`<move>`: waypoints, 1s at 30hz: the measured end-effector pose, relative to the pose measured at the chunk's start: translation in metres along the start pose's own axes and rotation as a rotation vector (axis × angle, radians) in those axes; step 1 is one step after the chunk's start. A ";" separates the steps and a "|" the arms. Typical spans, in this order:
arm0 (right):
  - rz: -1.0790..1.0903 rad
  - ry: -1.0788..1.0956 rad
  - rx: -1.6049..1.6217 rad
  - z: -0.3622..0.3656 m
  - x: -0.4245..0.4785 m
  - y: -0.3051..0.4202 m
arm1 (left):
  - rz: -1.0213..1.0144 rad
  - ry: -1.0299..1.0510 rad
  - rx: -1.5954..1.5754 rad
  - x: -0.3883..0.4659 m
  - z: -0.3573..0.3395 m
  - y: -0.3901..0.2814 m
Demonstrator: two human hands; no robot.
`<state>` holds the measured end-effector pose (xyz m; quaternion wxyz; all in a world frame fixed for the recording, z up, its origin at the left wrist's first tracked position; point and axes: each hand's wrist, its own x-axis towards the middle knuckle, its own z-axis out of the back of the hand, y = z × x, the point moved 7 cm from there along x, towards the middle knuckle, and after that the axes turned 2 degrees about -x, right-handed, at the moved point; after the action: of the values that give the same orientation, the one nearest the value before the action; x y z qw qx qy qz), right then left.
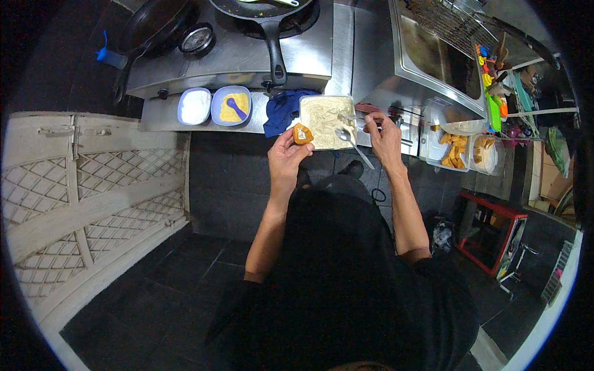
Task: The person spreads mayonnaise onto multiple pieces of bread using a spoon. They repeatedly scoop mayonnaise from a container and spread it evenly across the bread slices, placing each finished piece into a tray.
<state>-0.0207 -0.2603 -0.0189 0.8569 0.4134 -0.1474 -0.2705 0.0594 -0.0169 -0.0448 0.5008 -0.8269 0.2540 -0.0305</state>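
My left hand (pixel 288 156) holds a golden-brown fried tofu piece (pixel 303 134) with a pale filling showing at its opening, beside the left edge of a rectangular tub of pale paste (pixel 320 113). Over the tub's right side, my right hand (pixel 386 137) pinches the handle of a metal utensil whose far end lies at the paste; its exact kind is hard to tell. A metal spoon (pixel 357 148) rests across the tub's near right corner, bowl inside and handle sticking out. A dark blue cloth (pixel 280 109) lies against the tub's left side.
Left of the cloth stand tubs of white powder (pixel 195 107) and yellow powder (pixel 231 111), the latter with a purple scoop. A frying pan (pixel 274 46) sits on the stove behind, its handle towards me. At right are a fryer (pixel 441 86) and a container of fried pieces (pixel 434 153).
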 end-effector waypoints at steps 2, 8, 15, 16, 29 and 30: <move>0.092 0.001 -0.141 0.003 0.001 0.005 | -0.011 -0.017 0.068 0.000 0.002 0.000; 0.353 -0.034 -0.239 -0.016 0.001 0.006 | -0.189 -0.031 0.225 -0.002 0.003 -0.003; -0.111 0.018 0.033 -0.020 0.005 -0.035 | -0.315 -0.037 0.376 -0.007 -0.002 -0.018; -0.114 0.020 0.141 -0.024 0.007 -0.044 | -0.324 -0.034 0.395 -0.007 -0.003 -0.019; -0.374 -0.038 0.761 -0.019 -0.006 -0.076 | -0.507 -0.099 0.614 0.002 0.008 -0.021; -0.384 -0.041 0.798 -0.017 -0.007 -0.077 | -0.480 -0.084 0.631 0.003 0.006 -0.020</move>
<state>-0.0442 -0.2849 -0.0903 0.5614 0.7262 -0.1778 -0.3548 0.0719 -0.0059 -0.0316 0.7190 -0.6686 0.0110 -0.1894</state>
